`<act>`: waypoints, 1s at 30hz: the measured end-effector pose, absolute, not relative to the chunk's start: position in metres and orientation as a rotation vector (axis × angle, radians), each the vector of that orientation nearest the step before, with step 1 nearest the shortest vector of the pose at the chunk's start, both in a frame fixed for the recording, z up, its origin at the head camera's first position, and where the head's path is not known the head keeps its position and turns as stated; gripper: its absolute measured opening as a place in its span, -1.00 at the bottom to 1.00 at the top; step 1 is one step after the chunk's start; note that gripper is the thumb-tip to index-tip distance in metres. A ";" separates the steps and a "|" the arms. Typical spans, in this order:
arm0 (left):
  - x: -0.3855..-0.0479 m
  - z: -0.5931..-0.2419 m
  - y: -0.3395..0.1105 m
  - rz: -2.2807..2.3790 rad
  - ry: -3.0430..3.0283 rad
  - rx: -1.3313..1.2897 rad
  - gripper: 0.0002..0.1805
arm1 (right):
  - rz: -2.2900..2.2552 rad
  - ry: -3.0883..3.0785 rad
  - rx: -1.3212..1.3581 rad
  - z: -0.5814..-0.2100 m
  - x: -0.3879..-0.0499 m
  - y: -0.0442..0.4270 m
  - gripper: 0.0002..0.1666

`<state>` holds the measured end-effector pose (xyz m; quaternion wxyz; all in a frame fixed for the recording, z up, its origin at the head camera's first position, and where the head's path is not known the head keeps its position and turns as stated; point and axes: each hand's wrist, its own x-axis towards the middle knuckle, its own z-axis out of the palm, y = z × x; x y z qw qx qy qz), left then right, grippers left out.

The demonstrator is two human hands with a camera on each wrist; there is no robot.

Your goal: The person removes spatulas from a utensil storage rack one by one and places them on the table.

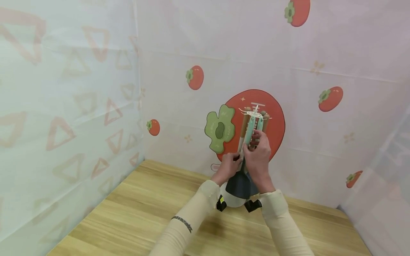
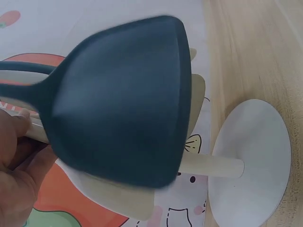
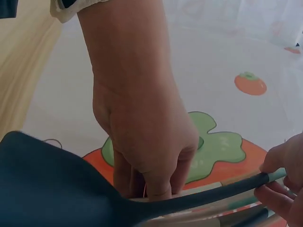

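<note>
Several utensils hang from a white rack (image 1: 253, 114), their upright handles bunched close together. My right hand (image 1: 258, 154) pinches the mint handle (image 1: 250, 131) of a spatula, whose wide dark-blue head (image 2: 118, 104) points down. My left hand (image 1: 228, 165) reaches in from the left, thumb and fingers around a pale shaft (image 2: 39, 128). Whether this shaft is a utensil's or the rack's pole, I cannot tell. In the right wrist view the spatula's neck hides the left fingertips. Behind the spatula head, a cream-coloured utensil head (image 2: 118, 198) is partly covered.
The rack's round white base (image 2: 255, 156) stands on the wooden table (image 1: 153, 199), close to the back wall sheet (image 1: 166, 96) printed with red fruits. Another sheet (image 1: 80, 106) with triangles closes the left side. Brown-handled utensils (image 1: 245, 122) hang beside the mint ones.
</note>
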<state>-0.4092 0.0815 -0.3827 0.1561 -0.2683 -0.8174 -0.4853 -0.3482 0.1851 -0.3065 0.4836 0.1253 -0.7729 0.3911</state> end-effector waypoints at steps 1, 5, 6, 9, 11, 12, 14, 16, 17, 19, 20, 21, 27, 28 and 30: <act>-0.409 -0.383 0.081 -1.387 -2.340 -0.773 -0.82 | 0.951 -1.888 0.309 -0.307 -0.348 0.186 -0.38; -0.409 -0.384 0.080 -1.367 -2.330 -0.789 -0.82 | 0.948 -1.910 0.308 -0.306 -0.347 0.189 -0.42; -0.410 -0.384 0.080 -1.358 -2.329 -0.794 -0.82 | 0.951 -1.911 0.308 -0.306 -0.347 0.191 -0.42; -0.410 -0.385 0.080 -1.345 -2.324 -0.798 -0.82 | 0.955 -1.911 0.316 -0.305 -0.345 0.193 -0.45; -0.411 -0.385 0.080 -1.345 -2.318 -0.798 -0.82 | 0.957 -1.910 0.330 -0.304 -0.345 0.196 -0.47; -0.411 -0.385 0.080 -1.343 -2.316 -0.799 -0.82 | 0.954 -1.912 0.334 -0.303 -0.345 0.197 -0.48; -0.412 -0.384 0.080 -1.346 -2.307 -0.798 -0.81 | 0.949 -1.915 0.345 -0.303 -0.345 0.199 -0.50; -0.412 -0.384 0.080 -1.349 -2.301 -0.799 -0.79 | 0.948 -1.917 0.352 -0.303 -0.346 0.202 -0.50; -0.412 -0.384 0.079 -1.353 -2.300 -0.799 -0.77 | 0.946 -1.917 0.353 -0.303 -0.346 0.203 -0.50; -0.412 -0.384 0.080 -1.371 -2.298 -0.796 -0.72 | 0.939 -1.919 0.355 -0.303 -0.347 0.206 -0.50; -0.412 -0.384 0.080 -1.381 -2.298 -0.793 -0.71 | 0.934 -1.920 0.357 -0.303 -0.347 0.207 -0.51; -0.412 -0.384 0.080 -1.397 -2.296 -0.794 -0.71 | 0.932 -1.920 0.357 -0.302 -0.347 0.209 -0.51; -0.410 -0.386 0.084 -1.410 -2.303 -0.785 -0.70 | 0.912 -1.923 0.360 -0.302 -0.347 0.220 -0.52; -0.409 -0.387 0.085 -1.402 -2.307 -0.773 -0.69 | 0.908 -1.926 0.361 -0.303 -0.347 0.222 -0.52; -0.408 -0.387 0.086 -1.407 -2.296 -0.755 -0.68 | 0.912 -1.934 0.368 -0.303 -0.347 0.224 -0.52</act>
